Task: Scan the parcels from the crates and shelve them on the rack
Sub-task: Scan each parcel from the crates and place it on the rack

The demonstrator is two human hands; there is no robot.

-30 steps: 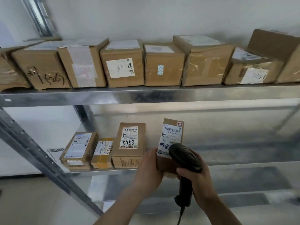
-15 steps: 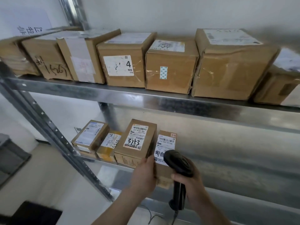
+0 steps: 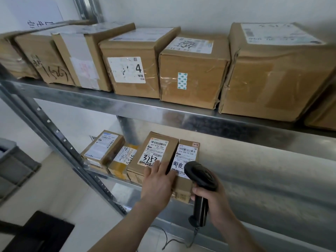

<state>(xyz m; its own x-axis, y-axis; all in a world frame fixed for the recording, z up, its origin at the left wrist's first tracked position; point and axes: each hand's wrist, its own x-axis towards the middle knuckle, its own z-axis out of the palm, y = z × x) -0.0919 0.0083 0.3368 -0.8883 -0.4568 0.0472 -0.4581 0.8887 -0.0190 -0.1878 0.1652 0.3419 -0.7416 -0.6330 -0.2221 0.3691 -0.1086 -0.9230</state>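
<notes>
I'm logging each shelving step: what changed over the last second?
The parcel went from held upright off the lower shelf to resting on it beside the 3753 box. The left hand released its grip, fingers now flat. The right hand still holds the scanner.

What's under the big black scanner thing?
Beneath the black handheld barcode scanner, gripped by the right hand, lies a small brown cardboard parcel. Its white label's lower right corner is covered by the scanner head.
</notes>
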